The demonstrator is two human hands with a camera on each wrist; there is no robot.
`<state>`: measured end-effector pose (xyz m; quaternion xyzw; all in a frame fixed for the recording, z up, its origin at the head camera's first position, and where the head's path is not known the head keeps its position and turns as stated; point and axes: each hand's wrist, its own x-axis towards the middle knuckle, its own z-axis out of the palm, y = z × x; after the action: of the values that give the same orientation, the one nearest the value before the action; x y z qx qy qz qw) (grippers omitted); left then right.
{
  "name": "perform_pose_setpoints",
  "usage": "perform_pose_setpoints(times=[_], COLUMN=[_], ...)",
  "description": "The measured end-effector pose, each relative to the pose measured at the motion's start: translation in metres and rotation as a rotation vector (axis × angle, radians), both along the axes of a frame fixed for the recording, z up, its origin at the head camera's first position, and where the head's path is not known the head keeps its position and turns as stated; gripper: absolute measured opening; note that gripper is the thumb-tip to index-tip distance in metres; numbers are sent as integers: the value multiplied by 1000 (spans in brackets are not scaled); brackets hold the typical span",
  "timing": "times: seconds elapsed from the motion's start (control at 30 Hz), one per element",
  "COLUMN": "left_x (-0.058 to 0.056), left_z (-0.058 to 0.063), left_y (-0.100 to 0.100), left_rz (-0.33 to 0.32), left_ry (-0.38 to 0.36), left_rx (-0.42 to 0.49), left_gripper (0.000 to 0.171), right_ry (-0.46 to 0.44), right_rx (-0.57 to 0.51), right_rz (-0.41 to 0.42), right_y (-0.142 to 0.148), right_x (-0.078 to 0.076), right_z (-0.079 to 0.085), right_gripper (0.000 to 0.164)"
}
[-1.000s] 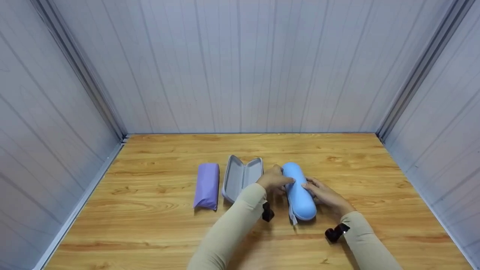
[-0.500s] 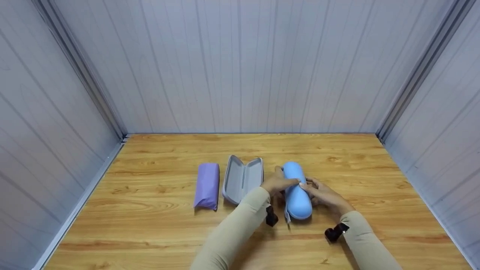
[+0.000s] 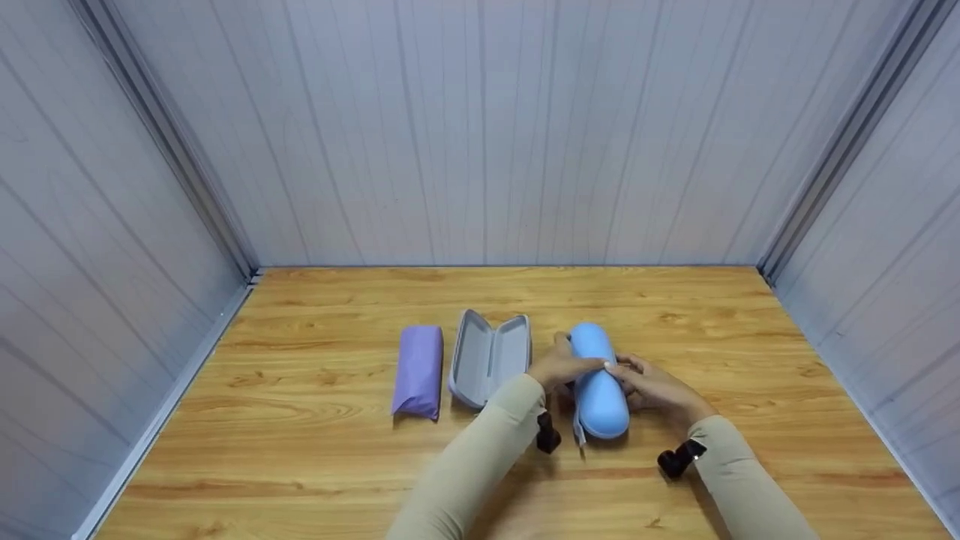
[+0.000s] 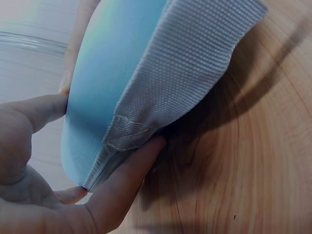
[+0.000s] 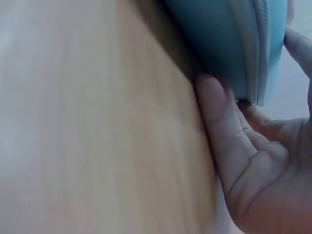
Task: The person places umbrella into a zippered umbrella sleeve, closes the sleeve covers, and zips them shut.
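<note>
A closed blue glasses case (image 3: 603, 405), long and rounded with a seam around its side, lies lengthwise between both hands. My left hand (image 3: 561, 366) grips it from the left, thumb across the top and fingers at the lower edge. From the right, my right hand (image 3: 658, 390) holds it, thumb on top close to the left thumb. The left wrist view shows a grey woven strap (image 4: 180, 63) along the case's side, with a fingertip beneath its end. In the right wrist view, fingers (image 5: 219, 112) reach under the case's lower side against the tabletop.
Just left of my left hand, a grey-lined glasses case (image 3: 474, 360) lies spread open on the wooden table (image 3: 315, 465). Further left is a purple pouch-like case (image 3: 418, 371). Pale panel walls (image 3: 480, 135) enclose the table at the back and sides.
My left thumb has slid right across the blue glasses case to near the right thumb. The case's near end has swung slightly left. The other two cases stay put.
</note>
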<state>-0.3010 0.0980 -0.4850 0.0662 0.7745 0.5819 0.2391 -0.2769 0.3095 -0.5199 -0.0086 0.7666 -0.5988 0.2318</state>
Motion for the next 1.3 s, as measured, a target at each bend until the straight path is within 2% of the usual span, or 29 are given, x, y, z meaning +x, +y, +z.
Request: perform_pose_setpoints(times=[0.23, 0.5, 0.77, 0.97, 1.3], left_x=[1, 2, 0, -1, -2], left_z=[2, 4, 4, 4, 2], left_y=[1, 1, -3, -2, -2], left_rz=[16, 4, -27, -25, -24], left_ry=[-12, -21, -1, 2, 4], left_rx=[-6, -8, -73, -55, -14], left_gripper=[97, 101, 98, 101, 94], right_ry=[25, 65, 180, 239, 197], right_rx=[-3, 74, 136, 204, 321], right_rz=[5, -16, 40, 67, 17], right_y=[1, -7, -23, -35, -46], right_x=[-14, -39, -61, -70, -73], right_z=[7, 17, 20, 23, 29], right_gripper=[79, 73, 56, 53, 55])
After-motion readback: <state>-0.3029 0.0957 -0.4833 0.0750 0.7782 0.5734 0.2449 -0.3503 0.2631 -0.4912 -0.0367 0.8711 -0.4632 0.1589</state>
